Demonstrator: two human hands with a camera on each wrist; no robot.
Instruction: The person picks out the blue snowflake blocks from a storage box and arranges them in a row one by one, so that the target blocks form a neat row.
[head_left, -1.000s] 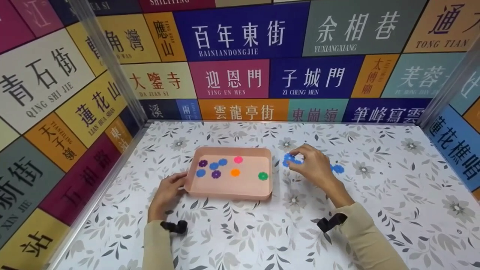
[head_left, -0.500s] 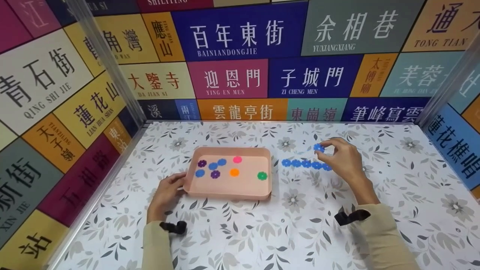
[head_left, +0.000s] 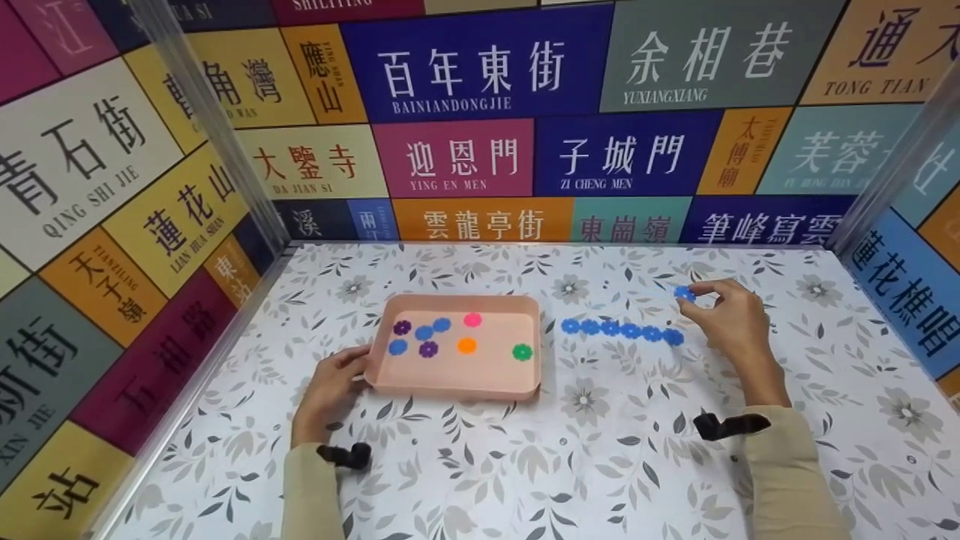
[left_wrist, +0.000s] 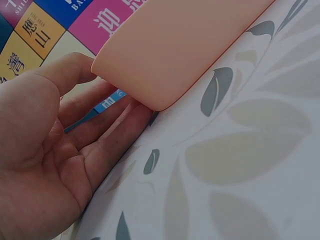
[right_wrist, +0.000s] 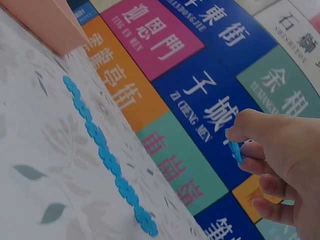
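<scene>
My right hand (head_left: pixel 735 322) pinches a blue flower-shaped plastic piece (head_left: pixel 684 293) between thumb and index finger, raised above the table; the right wrist view shows this piece (right_wrist: pixel 234 147) edge-on. Just left of that hand, a row of several blue flower-shaped pieces (head_left: pixel 611 328) lies linked in a line on the table. At the left, my left hand (head_left: pixel 330 386) holds the left side of a shallow pink tray (head_left: pixel 457 392). The left wrist view has the thumb at the tray's rim and the fingers under its corner. Inside the tray lie loose flower pieces: blue, purple, pink, orange and green.
A white table (head_left: pixel 540 480) with a grey leaf and flower print carries everything. Panels with coloured street-name signs (head_left: pixel 480 67) rise behind it and on both sides. Dark wrist cameras (head_left: pixel 731 426) are strapped over both sleeves.
My right hand moves from the row's left end to beyond its right end, with a blue flower piece in its pinch. The left hand and tray stay in place.
</scene>
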